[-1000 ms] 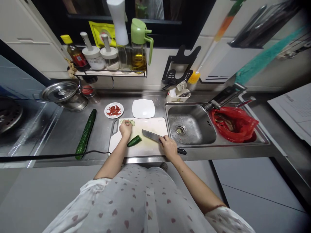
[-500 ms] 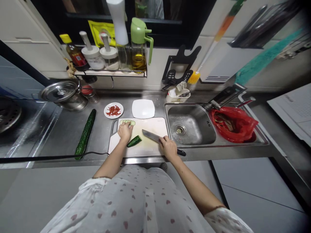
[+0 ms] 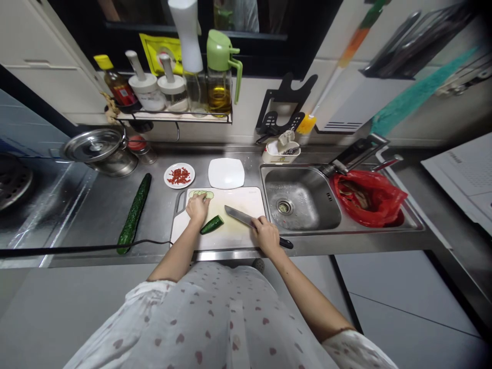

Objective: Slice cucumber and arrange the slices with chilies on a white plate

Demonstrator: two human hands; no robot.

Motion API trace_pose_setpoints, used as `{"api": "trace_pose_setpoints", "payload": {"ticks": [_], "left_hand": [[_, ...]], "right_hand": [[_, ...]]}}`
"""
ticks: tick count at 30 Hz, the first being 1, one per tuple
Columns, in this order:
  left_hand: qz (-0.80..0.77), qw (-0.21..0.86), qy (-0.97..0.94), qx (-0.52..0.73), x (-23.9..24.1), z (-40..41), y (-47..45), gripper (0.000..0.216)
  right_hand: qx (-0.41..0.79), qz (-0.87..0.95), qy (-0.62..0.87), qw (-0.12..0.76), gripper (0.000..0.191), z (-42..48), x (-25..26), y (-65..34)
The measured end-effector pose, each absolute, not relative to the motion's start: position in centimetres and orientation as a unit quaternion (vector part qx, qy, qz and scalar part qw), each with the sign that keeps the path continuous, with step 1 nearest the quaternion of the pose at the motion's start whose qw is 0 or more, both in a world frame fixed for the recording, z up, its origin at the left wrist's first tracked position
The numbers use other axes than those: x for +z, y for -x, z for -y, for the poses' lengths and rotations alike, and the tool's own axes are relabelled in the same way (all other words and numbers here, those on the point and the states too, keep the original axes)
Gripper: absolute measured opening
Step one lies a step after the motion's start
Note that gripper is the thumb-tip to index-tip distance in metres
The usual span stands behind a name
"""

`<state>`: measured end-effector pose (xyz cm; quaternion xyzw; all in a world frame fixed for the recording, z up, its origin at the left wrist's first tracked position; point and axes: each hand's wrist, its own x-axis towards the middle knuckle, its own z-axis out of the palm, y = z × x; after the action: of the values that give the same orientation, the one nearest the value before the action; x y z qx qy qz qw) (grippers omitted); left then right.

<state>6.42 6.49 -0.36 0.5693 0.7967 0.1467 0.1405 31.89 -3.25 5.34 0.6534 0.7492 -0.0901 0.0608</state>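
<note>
On the white cutting board (image 3: 246,197), my left hand (image 3: 197,207) is at the upper left corner, fingers bent together over a short row of thin cucumber slices (image 3: 209,195) and partly covering them. My right hand (image 3: 266,233) is closed round the black handle of a kitchen knife (image 3: 239,215). The blade points left and lies low over the board, its tip apart from the slices. Between the hands rests a cut cucumber piece (image 3: 211,224), its pale cut face to the right; neither hand touches it.
A whole cucumber (image 3: 134,212) lies left of the board. Behind stand a small plate of chopped red pieces (image 3: 187,183) and a white square plate (image 3: 226,173). The sink (image 3: 307,205) is to the right, with a red plastic bag (image 3: 384,200) beyond. A dark cable (image 3: 84,250) crosses the counter's left side.
</note>
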Motion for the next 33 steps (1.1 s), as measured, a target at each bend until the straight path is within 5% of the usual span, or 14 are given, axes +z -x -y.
{"api": "trace_pose_setpoints", "payload": {"ticks": [33], "left_hand": [[-0.728, 0.243, -0.563, 0.306, 0.3, -0.5, -6.5, 0.025]], "right_hand": [[-0.248, -0.689, -0.679, -0.048, 0.028, 1.5, 4.9, -29.6]]}}
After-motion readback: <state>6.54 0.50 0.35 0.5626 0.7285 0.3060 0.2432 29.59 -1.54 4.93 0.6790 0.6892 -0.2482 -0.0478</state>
